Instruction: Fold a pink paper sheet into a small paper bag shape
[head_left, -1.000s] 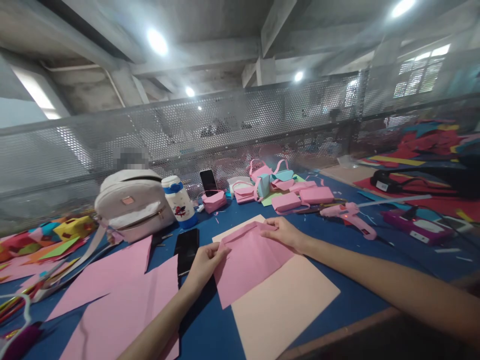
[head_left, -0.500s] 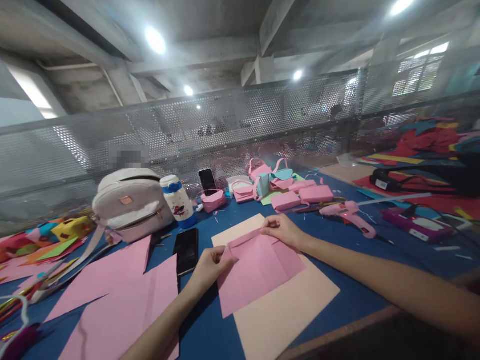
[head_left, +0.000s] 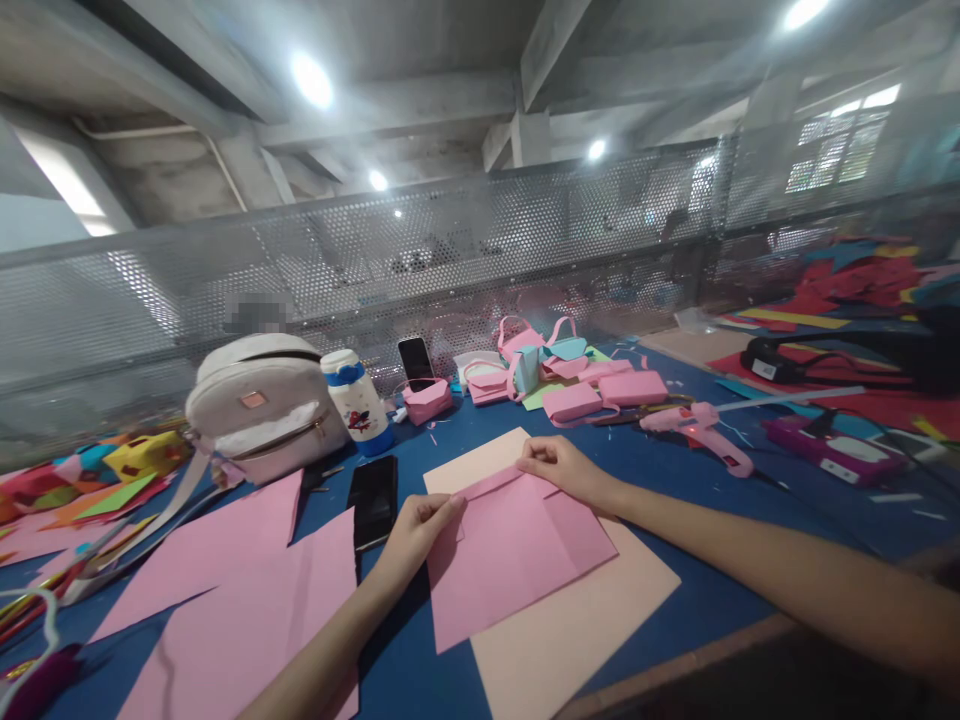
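A creased sheet of pink paper (head_left: 517, 565) with a narrow fold along its far edge lies over a peach sheet (head_left: 570, 640). My left hand (head_left: 420, 530) pinches the pink paper at its far left corner, thumb on top. Farther right along the same folded edge, my right hand (head_left: 559, 468) pinches the paper between thumb and fingers. Vertical crease lines run across the pink paper, and a small slit shows near my right hand. Larger pink sheets (head_left: 262, 610) lie to the left of my left forearm.
Beyond my hands stand a white backpack (head_left: 262, 400), a bottle (head_left: 356, 405) and several small pink paper bags (head_left: 574, 402). A black phone (head_left: 373, 502) lies by my left hand. A pink glue gun (head_left: 701, 430) and a purple device (head_left: 832, 450) are at the right.
The pink paper has shifted slightly toward me, its near edge lower. My left thumb has moved onto the corner, and my right hand has slid slightly left along the fold.
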